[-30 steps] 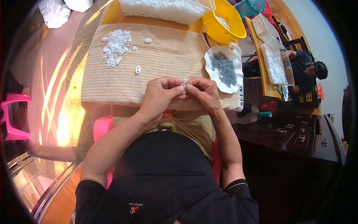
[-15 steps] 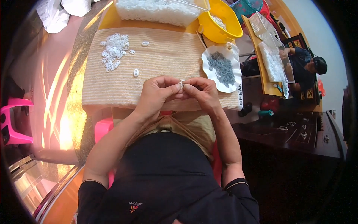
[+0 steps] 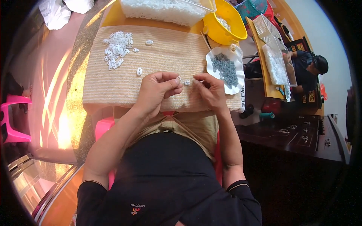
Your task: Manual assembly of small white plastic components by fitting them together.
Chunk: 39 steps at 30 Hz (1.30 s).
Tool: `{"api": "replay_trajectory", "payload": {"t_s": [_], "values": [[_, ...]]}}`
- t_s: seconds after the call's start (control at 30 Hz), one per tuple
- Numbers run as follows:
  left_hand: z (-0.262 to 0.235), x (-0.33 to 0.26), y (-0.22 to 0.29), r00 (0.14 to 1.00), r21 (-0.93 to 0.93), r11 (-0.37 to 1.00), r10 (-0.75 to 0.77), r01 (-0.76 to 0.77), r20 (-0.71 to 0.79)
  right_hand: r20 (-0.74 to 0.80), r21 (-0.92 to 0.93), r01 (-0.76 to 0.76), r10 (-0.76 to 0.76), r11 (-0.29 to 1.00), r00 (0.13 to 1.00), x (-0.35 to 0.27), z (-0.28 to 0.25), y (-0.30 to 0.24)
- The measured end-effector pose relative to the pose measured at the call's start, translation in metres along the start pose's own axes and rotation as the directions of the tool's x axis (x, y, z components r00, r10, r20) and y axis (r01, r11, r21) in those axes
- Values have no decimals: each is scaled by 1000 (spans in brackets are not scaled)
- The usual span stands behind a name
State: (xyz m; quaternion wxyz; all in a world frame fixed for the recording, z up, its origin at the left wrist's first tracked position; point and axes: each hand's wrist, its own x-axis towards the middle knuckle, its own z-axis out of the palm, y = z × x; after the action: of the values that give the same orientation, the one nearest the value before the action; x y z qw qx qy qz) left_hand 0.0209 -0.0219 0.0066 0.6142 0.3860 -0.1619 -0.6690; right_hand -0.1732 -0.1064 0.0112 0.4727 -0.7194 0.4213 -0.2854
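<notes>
A small white plastic piece (image 3: 187,82) is seen lying on the striped woven mat (image 3: 113,83) between two hands at the near edge of the bench (image 3: 113,17). The left hand (image 3: 156,90) is curled, its thumb and forefinger pinched on what appears to be another tiny white piece; the right hand (image 3: 211,92) is loosely closed, fingertips drawn together just beside the loose piece, and whether anything is gripped there cannot be told. A heap of white pieces (image 3: 117,49) is kept at the far left of the mat, a white dish of grey parts (image 3: 226,69) to the right, with a yellow bowl (image 3: 224,24) beyond. The step is judged best done with the parts kept low over the mat, so that anything dropped is caught, and with the pinch held light and square. Compared with half a second earlier, the hands have been parted, and the white piece, then held between them, has been left on the mat.
</notes>
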Motion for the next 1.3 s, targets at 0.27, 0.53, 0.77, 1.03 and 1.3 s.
{"api": "replay_trajectory", "payload": {"t_s": [0.27, 0.53, 0.77, 1.03, 1.3], "values": [[0, 1, -1, 1000, -28, 1000, -6, 6, -16, 101, -566, 275, -266, 777, 959, -1, 14, -14], [-2, 2, -2, 1000, -22, 1000, -2, 2, 6, 86, -398, 294, -284, 869, 955, -1, 10, -4], [-1, 1, -2, 1000, -48, 999, -13, 13, 1, 16, -16, 50, -49, 999, 999, -3, 12, -6], [0, -1, -4, 999, -92, 995, -25, 27, 26, 51, -127, 99, -93, 987, 994, 0, 12, -5], [7, -11, 6, 992, -251, 967, 0, 31, 123, 209, -299, 202, -143, 932, 968, 21, 11, -22]]}}
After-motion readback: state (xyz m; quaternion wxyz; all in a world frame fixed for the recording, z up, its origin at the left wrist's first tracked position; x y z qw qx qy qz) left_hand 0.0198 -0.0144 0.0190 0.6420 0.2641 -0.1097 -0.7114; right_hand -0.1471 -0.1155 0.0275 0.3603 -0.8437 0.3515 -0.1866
